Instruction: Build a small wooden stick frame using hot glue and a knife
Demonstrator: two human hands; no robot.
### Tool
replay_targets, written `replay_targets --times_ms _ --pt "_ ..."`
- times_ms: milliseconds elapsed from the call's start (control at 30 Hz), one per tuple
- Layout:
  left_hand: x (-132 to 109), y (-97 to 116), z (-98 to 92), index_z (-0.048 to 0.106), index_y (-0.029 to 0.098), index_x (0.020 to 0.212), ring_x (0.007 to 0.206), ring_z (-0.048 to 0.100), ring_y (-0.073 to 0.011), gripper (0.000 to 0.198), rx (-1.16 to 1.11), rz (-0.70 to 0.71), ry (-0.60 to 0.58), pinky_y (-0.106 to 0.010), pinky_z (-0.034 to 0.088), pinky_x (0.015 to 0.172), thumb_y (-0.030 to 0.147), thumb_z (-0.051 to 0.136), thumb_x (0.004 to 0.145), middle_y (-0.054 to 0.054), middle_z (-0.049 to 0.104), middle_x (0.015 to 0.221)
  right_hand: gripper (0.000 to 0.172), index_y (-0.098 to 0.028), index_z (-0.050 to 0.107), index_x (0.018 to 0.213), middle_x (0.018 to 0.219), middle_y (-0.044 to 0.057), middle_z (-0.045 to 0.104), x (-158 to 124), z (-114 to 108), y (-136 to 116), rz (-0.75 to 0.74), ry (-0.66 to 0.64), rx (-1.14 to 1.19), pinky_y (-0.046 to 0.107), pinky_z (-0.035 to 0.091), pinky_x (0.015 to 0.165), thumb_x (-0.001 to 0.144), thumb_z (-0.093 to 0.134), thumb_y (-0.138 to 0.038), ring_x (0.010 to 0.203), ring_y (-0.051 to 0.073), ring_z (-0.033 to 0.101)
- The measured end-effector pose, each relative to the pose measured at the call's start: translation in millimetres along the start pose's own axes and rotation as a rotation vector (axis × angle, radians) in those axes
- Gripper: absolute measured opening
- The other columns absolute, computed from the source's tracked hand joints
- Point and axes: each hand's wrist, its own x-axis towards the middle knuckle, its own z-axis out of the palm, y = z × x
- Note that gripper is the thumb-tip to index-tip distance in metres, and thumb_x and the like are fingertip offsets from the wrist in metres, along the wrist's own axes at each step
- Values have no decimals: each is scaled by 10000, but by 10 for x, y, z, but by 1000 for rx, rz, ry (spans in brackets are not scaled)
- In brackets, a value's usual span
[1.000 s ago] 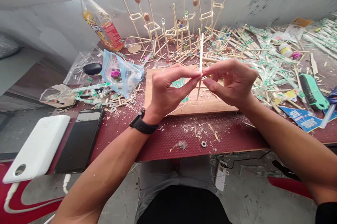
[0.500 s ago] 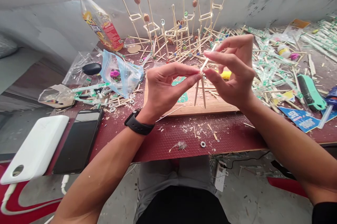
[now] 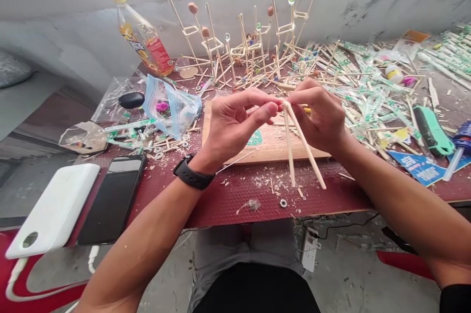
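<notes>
Joined sticks [image 3: 305,145] hang between the two hands, above the near edge of the wooden board, their free ends spread and pointing toward the person. Beneath everything is the red bench [image 3: 217,205], strewn with chips. Toward its right lies a pile of loose and green-wrapped sticks [image 3: 368,87], and at the back stand stick frames [image 3: 239,52]. The wooden board [image 3: 265,149] lies below the hands.

The left hand [image 3: 233,119] has its grip clamped at the joined end, thumb and forefinger pressed close. The right hand [image 3: 322,112] sets its forefinger against that same end; its thumb is hidden, so I cannot tell whether that grip is clamped.

Handling this well probably means supporting the joint [image 3: 286,104] from both sides, with light pressure. Twisting one long leg would likely lever the join loose, so turn both together and check the spread by eye. Smallest, a washer [image 3: 280,203] lies at the bench's front.
</notes>
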Motion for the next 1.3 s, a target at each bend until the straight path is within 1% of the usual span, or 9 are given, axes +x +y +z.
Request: replay_targets --times_ms 67,200,333,433,567,667,833,1133,1300 --pt "-1 7 6 912 322 1063 761 786 -114 60 -23 -19 -2 -261 688 639 357 868 1042 1 859 952 70 -264 704 1182 908 -9 663 1 14 -6 8 18 24 284 492 602 1120 675 -249 763 142 603" --pt "2 25 -8 923 311 1048 749 768 -99 43 -44 -60 -7 -249 690 661 314 889 1020 -10 854 958 79 -288 719 1157 875 -18 684 -5 40 -10 44 55 33 299 467 579 1141 655 -331 707 147 606" --pt "-3 1 -62 920 296 1020 783 777 -117 84 65 -28 -11 -234 650 625 375 923 991 -34 855 945 131 -305 749 1062 799 -22 694 -13 53 -29 127 58 0 327 485 576 1136 680 -387 651 151 603" --pt "-11 -45 -98 917 302 1007 819 782 -123 115 161 5 39 -227 633 630 414 928 982 -36 855 922 153 -300 757 1071 851 6 766 -35 43 -22 134 58 -14 367 543 628 1142 661 -395 696 176 666" --pt "-16 -92 -98 916 331 1033 845 794 -139 175 178 48 112 -249 633 623 476 955 944 -29 866 957 175 -270 735 1031 859 11 768 -66 19 5 152 13 -50 357 538 618 1143 658 -380 696 169 673" --pt "-21 -85 -69 915 342 1027 852 798 -150 174 183 45 114 -270 627 612 505 926 968 -28 863 952 174 -269 765 1075 867 22 761 -55 15 7 131 10 -45 365 548 621 1141 659 -390 697 173 670" --pt "-37 -53 -8 906 324 994 836 800 -148 190 167 10 130 -273 662 637 495 960 933 -21 871 946 65 -272 791 1108 816 0 757 -8 27 -13 72 12 14 331 535 611 1097 727 -277 676 151 659" --pt "-31 -64 0 841 268 926 739 747 -127 295 140 -24 109 -261 659 603 546 938 945 -17 821 881 104 -280 827 1127 894 25 816 -53 25 -10 101 7 3 343 596 624 1084 738 -314 722 180 732" --pt "-33 -57 -3 829 263 937 721 735 -118 290 138 -20 82 -262 655 596 540 907 978 -17 811 903 118 -290 824 1159 868 10 804 -11 -1 -4 41 8 21 311 551 587 1069 753 -263 671 154 683"
